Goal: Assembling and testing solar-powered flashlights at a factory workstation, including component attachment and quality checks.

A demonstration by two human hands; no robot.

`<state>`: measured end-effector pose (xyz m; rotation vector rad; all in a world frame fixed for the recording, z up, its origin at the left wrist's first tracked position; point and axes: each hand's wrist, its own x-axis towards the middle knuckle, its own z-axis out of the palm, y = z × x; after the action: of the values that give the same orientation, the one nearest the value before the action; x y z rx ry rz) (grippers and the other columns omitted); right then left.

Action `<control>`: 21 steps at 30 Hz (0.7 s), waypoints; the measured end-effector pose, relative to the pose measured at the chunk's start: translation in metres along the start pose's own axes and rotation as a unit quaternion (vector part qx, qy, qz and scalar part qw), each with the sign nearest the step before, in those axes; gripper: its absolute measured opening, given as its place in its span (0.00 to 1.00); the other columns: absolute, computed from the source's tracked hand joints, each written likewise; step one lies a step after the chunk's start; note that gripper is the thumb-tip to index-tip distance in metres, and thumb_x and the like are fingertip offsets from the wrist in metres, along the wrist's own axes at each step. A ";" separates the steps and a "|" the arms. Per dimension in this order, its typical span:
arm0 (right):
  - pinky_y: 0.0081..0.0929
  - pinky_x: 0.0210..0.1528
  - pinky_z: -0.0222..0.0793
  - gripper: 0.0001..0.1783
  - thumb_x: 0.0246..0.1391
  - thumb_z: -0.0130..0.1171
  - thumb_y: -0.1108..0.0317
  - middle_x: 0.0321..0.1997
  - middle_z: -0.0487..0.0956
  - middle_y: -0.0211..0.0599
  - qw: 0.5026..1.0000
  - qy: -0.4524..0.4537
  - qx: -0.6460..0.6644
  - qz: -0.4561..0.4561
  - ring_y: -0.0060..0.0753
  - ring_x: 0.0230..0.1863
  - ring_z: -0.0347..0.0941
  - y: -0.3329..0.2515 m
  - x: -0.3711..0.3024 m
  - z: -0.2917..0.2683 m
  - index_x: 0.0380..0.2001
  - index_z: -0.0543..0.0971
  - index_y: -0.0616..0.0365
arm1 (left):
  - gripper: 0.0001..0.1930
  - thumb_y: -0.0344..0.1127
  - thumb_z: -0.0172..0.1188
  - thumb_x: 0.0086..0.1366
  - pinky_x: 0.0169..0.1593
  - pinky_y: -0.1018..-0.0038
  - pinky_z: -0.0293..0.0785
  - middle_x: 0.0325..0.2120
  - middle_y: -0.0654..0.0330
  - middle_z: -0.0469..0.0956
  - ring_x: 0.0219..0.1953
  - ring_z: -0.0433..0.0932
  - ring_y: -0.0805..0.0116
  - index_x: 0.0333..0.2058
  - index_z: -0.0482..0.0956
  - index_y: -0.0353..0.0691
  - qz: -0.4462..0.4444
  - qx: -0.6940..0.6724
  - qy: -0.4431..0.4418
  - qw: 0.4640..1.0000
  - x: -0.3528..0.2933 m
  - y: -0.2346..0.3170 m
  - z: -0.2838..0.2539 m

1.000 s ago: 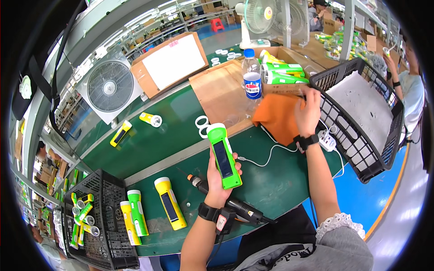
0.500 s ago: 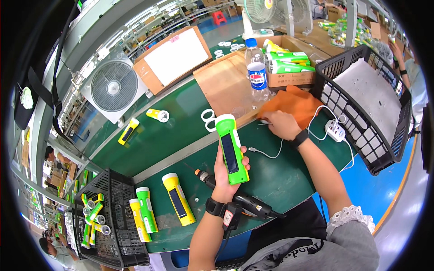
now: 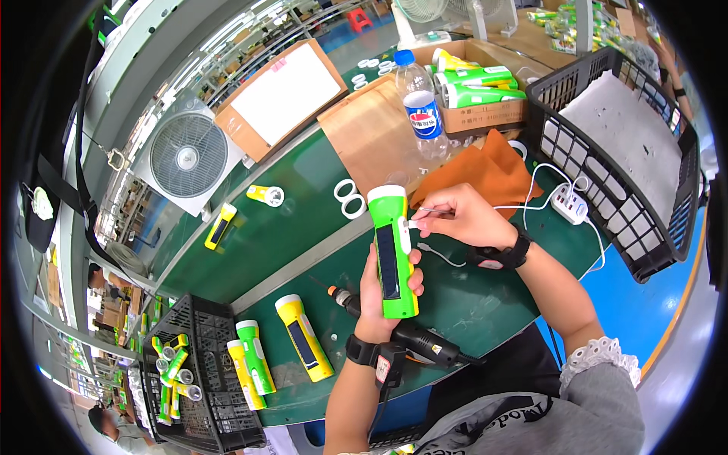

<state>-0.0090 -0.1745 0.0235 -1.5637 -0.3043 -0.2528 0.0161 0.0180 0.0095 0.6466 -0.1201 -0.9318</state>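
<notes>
Head view, mid-frame: plug (image 3: 412, 224) pinched by right hand (image 3: 466, 218) is now brought to torch (image 3: 390, 262) gripped by left hand (image 3: 372, 297); connection seems begun.

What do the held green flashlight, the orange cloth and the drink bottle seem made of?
Green flashlight: probably hard plastic, smooth and slightly glossy, with crisp moulded edges.
Orange cloth: likely fabric, matte, in loose folds; weave not discernible.
Drink bottle: apparently thin clear plastic, given its see-through, shiny walls.
</notes>
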 end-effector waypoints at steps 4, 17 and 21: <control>0.26 0.31 0.69 0.06 0.45 0.58 0.71 0.26 0.78 0.38 0.932 0.013 -0.331 -0.147 0.36 0.27 0.75 -0.011 -0.002 -0.002 0.30 0.77 0.58 | 0.21 0.55 0.33 0.65 0.21 0.76 0.63 0.29 0.61 0.67 0.18 0.64 0.72 0.42 0.65 0.47 0.025 0.073 0.039 0.996 0.001 -0.003 0.008; 0.24 0.29 0.69 0.10 0.41 0.59 0.76 0.29 0.78 0.36 0.940 0.080 -0.263 -0.203 0.36 0.27 0.75 0.001 -0.003 0.013 0.31 0.78 0.57 | 0.22 0.57 0.29 0.65 0.20 0.74 0.63 0.28 0.60 0.66 0.17 0.65 0.70 0.44 0.63 0.48 0.060 0.100 0.023 0.993 -0.002 -0.005 0.012; 0.27 0.30 0.70 0.08 0.43 0.59 0.71 0.28 0.78 0.36 0.932 0.069 -0.295 -0.201 0.39 0.28 0.75 0.001 -0.002 0.012 0.31 0.78 0.54 | 0.22 0.57 0.29 0.65 0.20 0.73 0.64 0.28 0.60 0.66 0.16 0.65 0.69 0.45 0.62 0.49 0.064 0.117 0.042 0.990 -0.002 -0.006 0.009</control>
<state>-0.0108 -0.1625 0.0221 -2.0529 -0.4648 -0.8331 0.0075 0.0129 0.0143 0.8852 -0.1951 -0.7718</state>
